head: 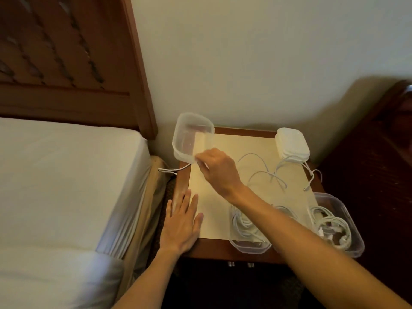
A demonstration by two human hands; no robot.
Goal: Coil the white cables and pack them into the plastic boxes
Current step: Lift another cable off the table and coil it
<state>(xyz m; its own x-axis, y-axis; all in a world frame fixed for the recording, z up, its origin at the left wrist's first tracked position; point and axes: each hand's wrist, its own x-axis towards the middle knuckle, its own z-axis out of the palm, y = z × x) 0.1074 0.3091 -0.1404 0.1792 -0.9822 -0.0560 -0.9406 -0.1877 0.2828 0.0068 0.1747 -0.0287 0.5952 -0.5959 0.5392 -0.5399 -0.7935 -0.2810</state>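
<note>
Two hands work over a small wooden desk (225,249) set between a bed (66,175) and a wall. Our right hand (217,168) pinches the near rim of an empty plastic box (191,137), tilted up off the desk's far left corner. Our left hand (181,224) lies flat and open on the desk's left edge. Two boxes at the near right, one (249,246) beside the other (341,228), already hold coiled white cables. Loose cable (265,172) sprawls mid-desk, below a stack of lids (292,144). We judge this step as fetching a fresh box; next, set it down and coil the loose cable.
</note>
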